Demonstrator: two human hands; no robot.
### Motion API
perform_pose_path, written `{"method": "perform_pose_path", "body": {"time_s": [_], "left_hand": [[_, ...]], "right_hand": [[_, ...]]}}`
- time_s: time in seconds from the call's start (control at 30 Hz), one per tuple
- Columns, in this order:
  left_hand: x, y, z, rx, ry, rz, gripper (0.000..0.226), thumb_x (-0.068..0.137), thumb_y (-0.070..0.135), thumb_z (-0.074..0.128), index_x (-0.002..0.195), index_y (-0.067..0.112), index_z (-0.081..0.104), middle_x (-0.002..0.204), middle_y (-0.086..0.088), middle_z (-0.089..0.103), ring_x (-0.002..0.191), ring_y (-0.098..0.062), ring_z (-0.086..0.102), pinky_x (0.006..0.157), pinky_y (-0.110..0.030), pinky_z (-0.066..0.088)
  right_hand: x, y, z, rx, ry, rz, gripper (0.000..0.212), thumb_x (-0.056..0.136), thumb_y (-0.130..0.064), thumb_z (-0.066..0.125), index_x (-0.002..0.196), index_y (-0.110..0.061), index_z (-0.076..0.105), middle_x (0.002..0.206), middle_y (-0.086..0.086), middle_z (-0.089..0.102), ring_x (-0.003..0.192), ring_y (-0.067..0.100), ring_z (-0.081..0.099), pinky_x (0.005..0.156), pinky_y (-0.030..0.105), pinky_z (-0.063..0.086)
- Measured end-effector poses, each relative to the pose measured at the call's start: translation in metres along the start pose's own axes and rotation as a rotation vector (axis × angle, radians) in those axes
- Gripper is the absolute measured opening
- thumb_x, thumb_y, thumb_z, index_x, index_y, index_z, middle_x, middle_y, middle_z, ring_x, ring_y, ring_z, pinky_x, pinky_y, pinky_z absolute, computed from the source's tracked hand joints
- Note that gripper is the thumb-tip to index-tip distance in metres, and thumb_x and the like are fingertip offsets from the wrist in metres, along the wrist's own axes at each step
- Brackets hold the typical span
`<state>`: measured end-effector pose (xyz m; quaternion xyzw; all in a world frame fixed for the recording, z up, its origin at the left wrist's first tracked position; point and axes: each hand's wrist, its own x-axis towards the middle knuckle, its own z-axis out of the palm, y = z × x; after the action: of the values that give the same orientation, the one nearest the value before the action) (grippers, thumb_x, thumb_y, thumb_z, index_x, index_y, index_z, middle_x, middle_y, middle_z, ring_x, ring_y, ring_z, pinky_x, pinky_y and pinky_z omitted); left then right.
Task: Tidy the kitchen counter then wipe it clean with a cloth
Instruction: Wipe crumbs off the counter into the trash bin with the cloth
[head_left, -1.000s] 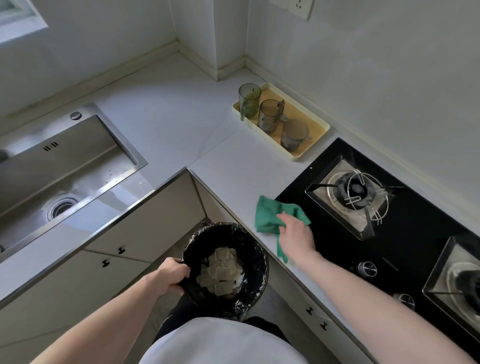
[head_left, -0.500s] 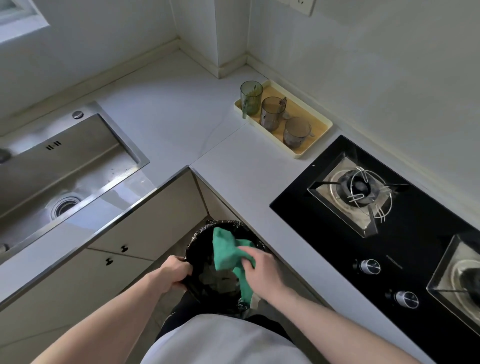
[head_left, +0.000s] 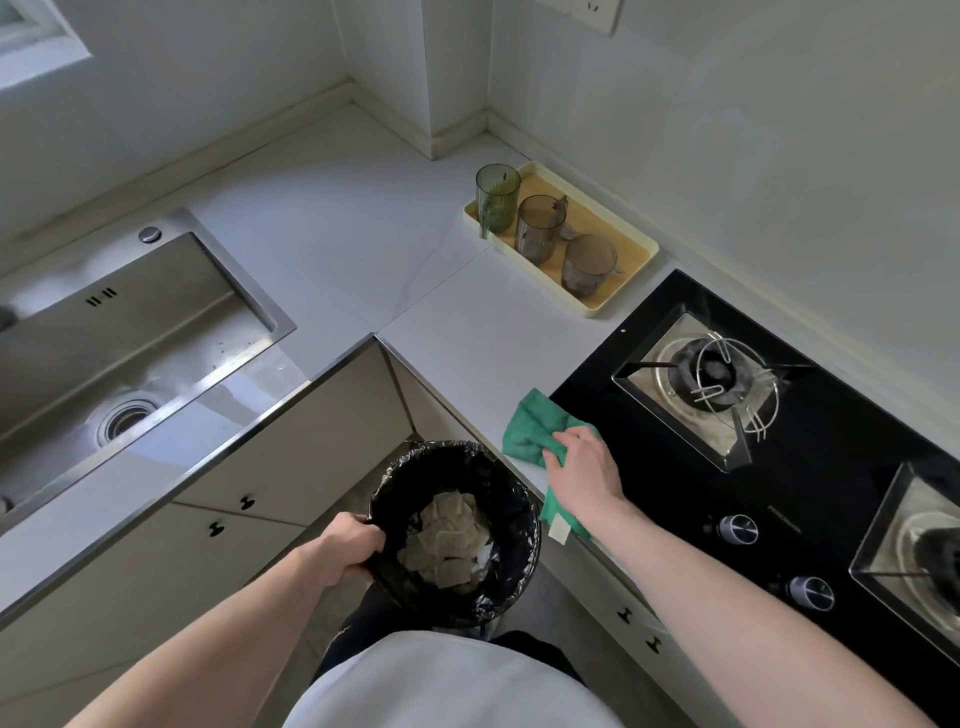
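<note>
— What's nearest to you?

— The left hand (head_left: 349, 540), fingers curled over the rim of a black-lined waste bin (head_left: 511, 519), held just below the counter edge. Crumpled paper scraps (head_left: 447, 540) sit inside it.

— And the other hand?

— The right hand (head_left: 584, 470) lies on a green cloth (head_left: 530, 423), fingers together and pressing it flat onto the white counter (head_left: 467, 332) at its front edge, right beside the black gas hob (head_left: 831, 467). One end of the cloth hangs over the edge next to the bin.

— So how far along is it?

— I'd say the tidying looks mostly done: three tumblers (head_left: 540, 226) stand together on a yellow tray (head_left: 631, 244) in the far corner, and I see no loose clutter on the counter. The wiping seems to be in hand near the hob; the long stretch toward the steel sink (head_left: 119, 332) is probably still to do.

— Can you tell whether that part is clean?

— No, not from here.
</note>
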<state>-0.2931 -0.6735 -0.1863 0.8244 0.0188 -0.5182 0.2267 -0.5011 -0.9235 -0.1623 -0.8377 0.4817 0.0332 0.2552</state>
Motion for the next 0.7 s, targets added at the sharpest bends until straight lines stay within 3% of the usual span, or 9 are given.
{"method": "perform_pose_path", "body": {"time_s": [0.1, 0.23, 0.4, 0.47, 0.57, 0.6, 0.67, 0.7], "left_hand": [[0.001, -0.001, 0.0, 0.013, -0.012, -0.005, 0.019, 0.077, -0.005, 0.054, 0.086, -0.001, 0.07, 0.07, -0.014, 0.066, 0.051, -0.026, 0.067, 0.045, -0.031, 0.056], [0.002, -0.001, -0.001, 0.014, -0.027, -0.011, 0.026, 0.075, -0.003, 0.054, 0.094, -0.005, 0.072, 0.071, -0.014, 0.067, 0.053, -0.027, 0.068, 0.048, -0.031, 0.057], [-0.002, 0.0, -0.003, 0.008, -0.041, -0.016, 0.027, 0.074, -0.003, 0.053, 0.094, -0.005, 0.072, 0.072, -0.015, 0.068, 0.056, -0.029, 0.07, 0.049, -0.032, 0.057], [-0.003, 0.0, -0.004, 0.006, -0.052, -0.02, 0.025, 0.075, -0.004, 0.053, 0.092, -0.004, 0.072, 0.072, -0.016, 0.07, 0.057, -0.03, 0.071, 0.048, -0.031, 0.056], [-0.004, -0.001, -0.004, 0.002, -0.06, -0.023, 0.025, 0.074, -0.004, 0.054, 0.091, -0.003, 0.073, 0.078, -0.02, 0.073, 0.065, -0.036, 0.075, 0.051, -0.037, 0.06], [-0.004, 0.0, -0.005, -0.002, -0.061, -0.022, 0.026, 0.074, -0.004, 0.054, 0.092, -0.004, 0.073, 0.077, -0.021, 0.073, 0.065, -0.037, 0.075, 0.05, -0.037, 0.06], [-0.005, 0.001, -0.005, -0.01, -0.059, -0.013, 0.027, 0.075, -0.005, 0.053, 0.094, -0.006, 0.072, 0.073, -0.019, 0.07, 0.057, -0.033, 0.072, 0.044, -0.032, 0.056], [-0.005, 0.002, -0.005, -0.01, -0.058, -0.009, 0.027, 0.076, -0.005, 0.052, 0.095, -0.006, 0.072, 0.072, -0.017, 0.069, 0.055, -0.031, 0.07, 0.043, -0.029, 0.054]], "right_hand": [[-0.007, -0.006, 0.013, -0.123, -0.049, -0.049, 0.052, 0.103, -0.04, 0.051, 0.147, -0.012, 0.05, 0.143, 0.001, 0.05, 0.134, 0.021, 0.043, 0.114, 0.034, 0.037], [-0.014, -0.007, 0.022, -0.1, -0.039, -0.007, 0.058, 0.103, -0.038, 0.051, 0.153, -0.011, 0.04, 0.153, 0.002, 0.042, 0.138, 0.023, 0.039, 0.114, 0.035, 0.037], [-0.023, -0.022, 0.025, 0.004, -0.048, 0.078, 0.054, 0.102, -0.034, 0.053, 0.15, -0.01, 0.044, 0.151, 0.005, 0.044, 0.138, 0.022, 0.042, 0.117, 0.035, 0.035], [-0.03, -0.035, 0.029, 0.101, -0.12, 0.102, 0.049, 0.1, -0.031, 0.055, 0.144, -0.01, 0.052, 0.144, 0.007, 0.052, 0.131, 0.022, 0.05, 0.113, 0.035, 0.038], [-0.055, -0.052, 0.037, 0.179, -0.337, 0.074, 0.043, 0.093, -0.036, 0.06, 0.132, -0.019, 0.065, 0.12, 0.004, 0.071, 0.094, 0.016, 0.066, 0.095, 0.035, 0.054], [-0.066, -0.055, 0.037, 0.185, -0.401, 0.049, 0.041, 0.094, -0.036, 0.06, 0.132, -0.02, 0.065, 0.119, 0.002, 0.072, 0.092, 0.013, 0.068, 0.092, 0.034, 0.055], [-0.079, -0.057, 0.033, 0.194, -0.443, -0.005, 0.042, 0.098, -0.032, 0.06, 0.138, -0.018, 0.06, 0.132, -0.004, 0.064, 0.107, 0.009, 0.067, 0.1, 0.028, 0.049], [-0.082, -0.055, 0.028, 0.209, -0.436, -0.019, 0.043, 0.099, -0.031, 0.059, 0.14, -0.019, 0.058, 0.134, -0.01, 0.059, 0.098, 0.003, 0.068, 0.097, 0.022, 0.05]]}}
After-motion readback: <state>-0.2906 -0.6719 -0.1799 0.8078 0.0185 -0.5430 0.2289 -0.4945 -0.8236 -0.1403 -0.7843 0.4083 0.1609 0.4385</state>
